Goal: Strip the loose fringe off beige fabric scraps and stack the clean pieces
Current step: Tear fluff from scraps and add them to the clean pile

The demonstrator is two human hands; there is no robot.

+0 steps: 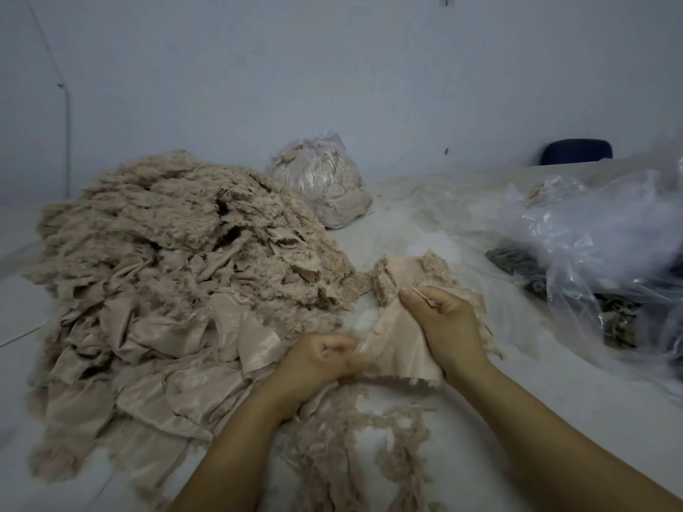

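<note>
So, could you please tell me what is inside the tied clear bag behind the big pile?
The tied clear bag shows beige fluffy fringe and fabric bits; its core stays hidden.

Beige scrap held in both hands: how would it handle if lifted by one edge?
Probably floppy: the scrap sags and creases between the left hand and right hand. Likely light, since pinched fingers alone carry it. Its frayed edge looks apt to shed, judging by the loose threads lying on the table below.

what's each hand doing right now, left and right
Left hand: fingers curled, pinching the fringe edge of the fabric scrap.
Right hand: gripping the same scrap.
</note>
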